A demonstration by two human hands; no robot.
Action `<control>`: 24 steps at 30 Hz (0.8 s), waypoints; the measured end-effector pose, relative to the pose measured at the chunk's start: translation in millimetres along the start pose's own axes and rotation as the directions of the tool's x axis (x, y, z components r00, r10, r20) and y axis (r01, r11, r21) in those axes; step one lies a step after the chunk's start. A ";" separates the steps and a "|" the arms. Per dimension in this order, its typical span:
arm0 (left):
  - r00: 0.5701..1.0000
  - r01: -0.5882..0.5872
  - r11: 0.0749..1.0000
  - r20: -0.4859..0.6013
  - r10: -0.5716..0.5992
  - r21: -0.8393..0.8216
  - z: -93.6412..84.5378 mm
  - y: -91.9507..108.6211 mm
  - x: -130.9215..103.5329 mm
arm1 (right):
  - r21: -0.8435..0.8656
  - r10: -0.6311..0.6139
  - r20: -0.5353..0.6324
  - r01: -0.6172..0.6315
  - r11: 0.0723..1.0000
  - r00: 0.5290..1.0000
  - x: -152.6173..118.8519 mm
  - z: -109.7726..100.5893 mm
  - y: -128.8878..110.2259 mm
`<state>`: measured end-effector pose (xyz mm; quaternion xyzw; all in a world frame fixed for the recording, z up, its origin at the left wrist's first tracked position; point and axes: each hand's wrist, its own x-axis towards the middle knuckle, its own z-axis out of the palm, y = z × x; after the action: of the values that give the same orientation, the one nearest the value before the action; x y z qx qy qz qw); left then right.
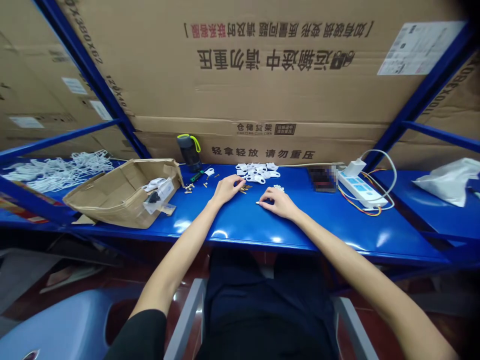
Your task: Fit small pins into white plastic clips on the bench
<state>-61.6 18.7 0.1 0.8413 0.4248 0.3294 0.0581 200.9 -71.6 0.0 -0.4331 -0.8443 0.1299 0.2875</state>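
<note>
My left hand (228, 188) rests on the blue table with its fingers curled together at a small pile of brass-coloured pieces (245, 188). What sits between those fingertips, if anything, is too small to make out. Thumb and forefinger of my right hand (278, 201) pinch a tiny white piece (257, 203) just above the tabletop. Behind that hand lies a little heap of small white parts (278, 188). Farther back, between both hands, white plastic parts with round holes (257, 172) are piled up.
An open cardboard box (120, 192) stands left, with tangled white cords (60, 170) beyond it. A dark bottle (189, 152) stands at the back. Small tan pieces (188, 188) lie near the box. To the right are a dark flat object (321, 179) and a power strip (362, 187).
</note>
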 end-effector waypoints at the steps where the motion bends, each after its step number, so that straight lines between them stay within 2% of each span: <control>1: 1.000 -0.004 1.000 0.008 0.004 0.008 -0.4 1.5 -0.1 | -0.002 -0.003 0.001 0.003 1.000 1.000 0.1 0.0 -0.1; 6: 0.997 -0.032 0.998 0.068 0.029 0.051 -2.8 11.1 -1.4 | 0.001 0.004 0.008 -0.004 1.000 1.000 0.2 -0.7 -1.1; 12: 0.996 -0.054 0.989 0.079 0.043 0.139 -7.3 17.9 -2.1 | 0.003 0.004 0.009 -0.004 1.000 1.000 -0.5 -0.8 0.6; 18: 0.993 -0.059 0.979 0.110 0.038 0.193 -7.7 18.3 -2.1 | -0.018 0.049 -0.063 -0.051 0.999 0.997 -1.9 -4.4 5.6; 24: 0.996 -0.014 0.983 0.084 -0.001 0.181 -2.5 17.4 -1.9 | -0.032 0.056 -0.112 -0.060 0.998 0.992 -1.3 -6.1 13.5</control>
<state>-52.1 5.8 7.6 0.8576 0.4474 0.2538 -0.0023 214.1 -64.8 -1.9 -0.4690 -0.8162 0.0992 0.3225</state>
